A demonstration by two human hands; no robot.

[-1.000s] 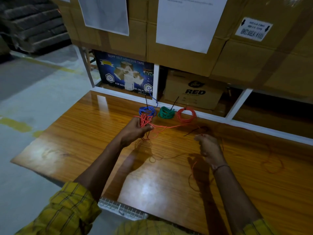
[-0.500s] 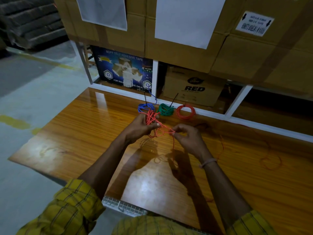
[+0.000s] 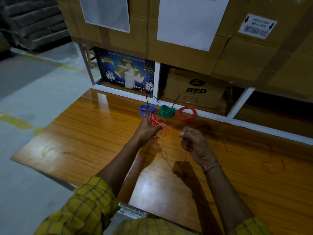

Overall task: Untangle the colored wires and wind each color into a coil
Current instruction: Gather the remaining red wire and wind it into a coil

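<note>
Gripping bunched orange wire (image 3: pixel 156 123) in left hand (image 3: pixel 147 129), pinching its strand in curled right hand (image 3: pixel 194 141); seeming light, limp, snag-prone, best taken near the bunch

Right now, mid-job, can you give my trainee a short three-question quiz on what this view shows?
1. Multiple choice: the finished coils at the far table edge run, from the camera's left: A) blue, green, red B) red, blue, green C) green, red, blue
2. True or false: the left hand holds a bundle of orange-red wire.
3. Fill in: the right hand pinches a strand of ____ wire.

Key: 1 A, blue coil, green coil, red coil. 2 true. 3 orange-red.
</note>
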